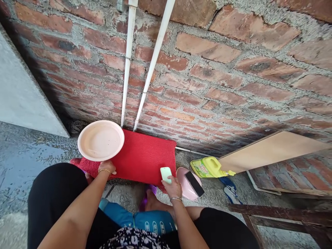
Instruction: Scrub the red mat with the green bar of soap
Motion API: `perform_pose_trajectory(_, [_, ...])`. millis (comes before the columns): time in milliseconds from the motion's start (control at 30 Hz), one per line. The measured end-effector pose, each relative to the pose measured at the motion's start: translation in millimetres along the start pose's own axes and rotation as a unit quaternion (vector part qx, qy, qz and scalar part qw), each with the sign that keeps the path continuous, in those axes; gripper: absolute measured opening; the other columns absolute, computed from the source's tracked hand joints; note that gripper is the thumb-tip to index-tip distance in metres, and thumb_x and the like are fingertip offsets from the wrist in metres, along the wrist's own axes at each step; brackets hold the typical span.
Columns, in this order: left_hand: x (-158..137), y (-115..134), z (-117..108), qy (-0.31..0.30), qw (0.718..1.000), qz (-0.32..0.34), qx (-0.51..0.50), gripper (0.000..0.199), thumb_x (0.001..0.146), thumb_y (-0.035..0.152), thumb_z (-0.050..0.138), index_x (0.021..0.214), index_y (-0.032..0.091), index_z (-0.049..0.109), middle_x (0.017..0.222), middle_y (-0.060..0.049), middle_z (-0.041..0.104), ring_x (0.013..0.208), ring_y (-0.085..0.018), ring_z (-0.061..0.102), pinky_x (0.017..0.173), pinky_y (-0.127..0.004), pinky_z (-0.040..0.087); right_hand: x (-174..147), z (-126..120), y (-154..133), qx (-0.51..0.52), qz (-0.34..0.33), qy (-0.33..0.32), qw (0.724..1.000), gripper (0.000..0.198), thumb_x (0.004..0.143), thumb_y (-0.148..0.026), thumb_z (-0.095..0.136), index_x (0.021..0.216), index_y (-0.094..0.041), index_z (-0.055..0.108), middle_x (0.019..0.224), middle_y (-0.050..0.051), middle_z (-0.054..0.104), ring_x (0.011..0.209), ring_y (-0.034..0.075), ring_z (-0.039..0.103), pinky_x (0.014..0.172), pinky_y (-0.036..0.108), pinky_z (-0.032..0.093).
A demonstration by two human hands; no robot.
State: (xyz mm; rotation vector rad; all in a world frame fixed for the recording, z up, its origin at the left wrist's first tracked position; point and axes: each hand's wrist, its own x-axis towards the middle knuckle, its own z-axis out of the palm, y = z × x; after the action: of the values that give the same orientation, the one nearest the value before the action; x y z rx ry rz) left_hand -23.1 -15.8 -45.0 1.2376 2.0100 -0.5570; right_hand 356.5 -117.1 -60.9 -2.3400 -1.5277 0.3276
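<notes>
A red fluffy mat [145, 155] lies over a low raised support in front of the wall. My right hand [173, 187] grips a pale green bar of soap [166, 174] over the mat's near right corner. Beside the near rim of a pale pink basin [102, 141] is my left hand [106, 167], low over the mat's front edge. That hand's fingers are mostly hidden, so what they hold, if anything, does not show. The basin stands at the mat's left end, with a few dark specks inside.
To the right, a dark phone [194, 184] rests on a pink plastic surface [183, 183]. Near it lies a yellow jug [207, 166]. A board [269, 152] leans by the brick wall [197, 86], where two white pipes [153, 65] run down. The floor is wet at left.
</notes>
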Motion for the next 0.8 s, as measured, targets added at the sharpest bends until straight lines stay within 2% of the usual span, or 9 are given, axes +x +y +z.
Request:
perform_pose_trajectory(133, [1,0,0,-0.008,1.000,-0.004,-0.004,0.068,0.056,0.033,0.084,0.119,0.016,0.066,0.131,-0.023,0.060,0.114,-0.034,0.062,0.085,-0.037,0.054,16,-15,29,0.018,0.198,0.038,0.979,0.036,0.061,-0.048,0.072,0.086,-0.024,0.065,0.083,0.005,0.058,0.071,0.026,0.057,0.068,0.042,0.045])
perform_pose_trajectory(200, [1,-1,0,-0.005,1.000,-0.002,-0.011,0.067,0.054,0.033,0.085,0.117,0.017,0.068,0.129,-0.022,0.061,0.115,-0.034,0.061,0.085,-0.037,0.054,24,-13,31,0.047,0.255,0.063,0.964,0.040,0.059,-0.051,0.070,0.087,-0.023,0.063,0.084,0.006,0.057,0.075,0.027,0.057,0.067,0.040,0.045])
perform_pose_trajectory(233, [2,-2,1,-0.003,1.000,0.000,-0.013,0.066,0.054,0.032,0.085,0.116,0.017,0.068,0.129,-0.021,0.062,0.116,-0.034,0.061,0.085,-0.037,0.054,28,-11,29,0.061,0.262,0.073,0.960,0.041,0.060,-0.051,0.069,0.087,-0.022,0.063,0.084,0.007,0.057,0.077,0.027,0.057,0.067,0.038,0.045])
perform_pose_trajectory(300, [3,-2,2,0.002,1.000,0.003,-0.014,0.064,0.053,0.031,0.084,0.114,0.018,0.069,0.129,-0.021,0.062,0.118,-0.034,0.060,0.085,-0.037,0.054,35,-3,17,0.078,0.231,0.080,0.966,0.041,0.061,-0.051,0.069,0.088,-0.022,0.062,0.087,0.007,0.057,0.083,0.027,0.057,0.071,0.037,0.045])
perform_pose_trajectory(467, [4,-4,4,0.008,1.000,0.016,0.002,0.058,0.055,0.030,0.083,0.109,0.017,0.071,0.124,-0.019,0.065,0.118,-0.032,0.060,0.087,-0.034,0.053,56,12,-18,0.063,0.029,0.028,0.997,0.037,0.067,-0.046,0.066,0.094,-0.021,0.066,0.091,0.007,0.056,0.092,0.029,0.056,0.083,0.041,0.044])
perform_pose_trajectory(533, [4,-4,4,0.008,1.000,0.020,0.010,0.057,0.055,0.030,0.083,0.109,0.016,0.071,0.124,-0.019,0.066,0.118,-0.031,0.060,0.088,-0.033,0.052,66,12,-22,0.050,0.001,-0.008,0.999,0.035,0.068,-0.043,0.068,0.095,-0.022,0.067,0.091,0.006,0.057,0.092,0.028,0.056,0.085,0.042,0.043])
perform_pose_trajectory(667, [3,-3,3,0.006,0.999,0.024,0.024,0.058,0.058,0.031,0.082,0.112,0.015,0.069,0.125,-0.019,0.065,0.119,-0.030,0.060,0.089,-0.032,0.051,80,0,-10,0.039,0.044,-0.046,0.997,0.036,0.068,-0.043,0.069,0.098,-0.024,0.068,0.092,0.004,0.058,0.089,0.025,0.058,0.084,0.039,0.044])
perform_pose_trajectory(800, [1,-1,1,0.006,1.000,0.010,0.020,0.066,0.055,0.031,0.084,0.116,0.015,0.067,0.128,-0.021,0.063,0.121,-0.031,0.058,0.090,-0.032,0.051,83,-15,12,0.044,0.178,-0.021,0.983,0.042,0.066,-0.046,0.071,0.099,-0.021,0.067,0.092,0.007,0.060,0.091,0.026,0.059,0.082,0.037,0.044])
